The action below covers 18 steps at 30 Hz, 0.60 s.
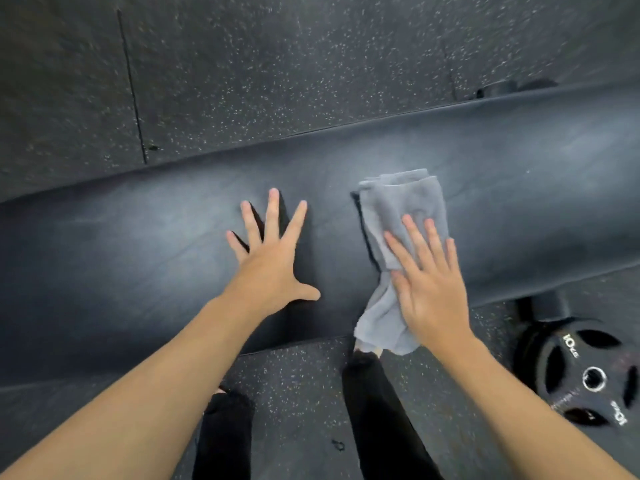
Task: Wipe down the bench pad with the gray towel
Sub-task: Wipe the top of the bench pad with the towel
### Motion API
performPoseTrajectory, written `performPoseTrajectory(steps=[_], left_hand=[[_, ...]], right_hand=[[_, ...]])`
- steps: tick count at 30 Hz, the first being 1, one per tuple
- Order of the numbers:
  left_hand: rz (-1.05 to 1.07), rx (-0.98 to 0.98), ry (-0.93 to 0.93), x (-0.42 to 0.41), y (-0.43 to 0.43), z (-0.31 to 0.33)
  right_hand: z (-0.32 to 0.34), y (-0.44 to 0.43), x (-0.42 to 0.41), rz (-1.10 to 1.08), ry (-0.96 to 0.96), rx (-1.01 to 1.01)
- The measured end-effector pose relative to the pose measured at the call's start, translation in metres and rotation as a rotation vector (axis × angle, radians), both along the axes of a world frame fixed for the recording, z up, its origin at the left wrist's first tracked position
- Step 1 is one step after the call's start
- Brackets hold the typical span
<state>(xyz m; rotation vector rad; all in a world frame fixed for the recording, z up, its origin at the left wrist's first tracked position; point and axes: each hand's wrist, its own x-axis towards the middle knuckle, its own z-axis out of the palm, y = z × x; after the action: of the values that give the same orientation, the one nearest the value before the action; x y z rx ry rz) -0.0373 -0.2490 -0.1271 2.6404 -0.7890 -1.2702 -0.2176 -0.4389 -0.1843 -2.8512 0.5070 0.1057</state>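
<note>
The black bench pad (138, 244) runs across the view from lower left to upper right. A gray towel (398, 209), loosely folded, lies on the pad right of centre, its near end hanging over the pad's front edge. My right hand (429, 285) presses flat on the towel with fingers spread. My left hand (273, 254) rests flat on the bare pad to the left of the towel, fingers apart, holding nothing.
Speckled black rubber flooring (277, 64) lies beyond and in front of the bench. A black 10 weight plate (585, 375) lies on the floor at the lower right, next to a bench leg (547, 306). My legs in black trousers stand below the pad.
</note>
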Motion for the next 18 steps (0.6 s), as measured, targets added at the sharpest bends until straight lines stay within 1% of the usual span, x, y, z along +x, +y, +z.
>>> performPoseTrajectory(steps=[2,4,6,8,9,12,14,16,18], left_hand=[[0.037,0.085,0.0,-0.007,-0.028,-0.006],[0.061,0.133,-0.017,-0.012,-0.038,-0.012],[0.075,0.153,-0.048,-0.014,-0.038,-0.018],[0.083,0.145,-0.051,-0.013,-0.039,-0.021],[0.09,0.138,-0.048,-0.013,-0.039,-0.022],[0.106,0.143,-0.071,-0.014,-0.038,-0.025],[0.11,0.148,-0.093,-0.015,-0.035,-0.027],[0.1,0.123,-0.079,-0.014,-0.033,-0.025],[0.094,0.141,-0.055,-0.013,-0.035,-0.021]], right_hand=[[0.007,-0.05,-0.013,-0.059,0.025,0.014],[0.01,-0.074,-0.016,-0.082,0.037,0.034],[0.011,-0.072,-0.009,-0.114,0.041,0.023],[0.01,-0.05,0.012,-0.138,0.038,0.02],[0.01,-0.034,0.03,-0.111,0.03,0.034],[0.005,0.019,0.104,0.081,-0.071,0.108],[0.001,0.036,0.146,0.147,-0.123,0.141],[-0.003,0.026,0.162,0.224,-0.123,0.125],[-0.006,-0.005,0.155,0.297,-0.115,0.094]])
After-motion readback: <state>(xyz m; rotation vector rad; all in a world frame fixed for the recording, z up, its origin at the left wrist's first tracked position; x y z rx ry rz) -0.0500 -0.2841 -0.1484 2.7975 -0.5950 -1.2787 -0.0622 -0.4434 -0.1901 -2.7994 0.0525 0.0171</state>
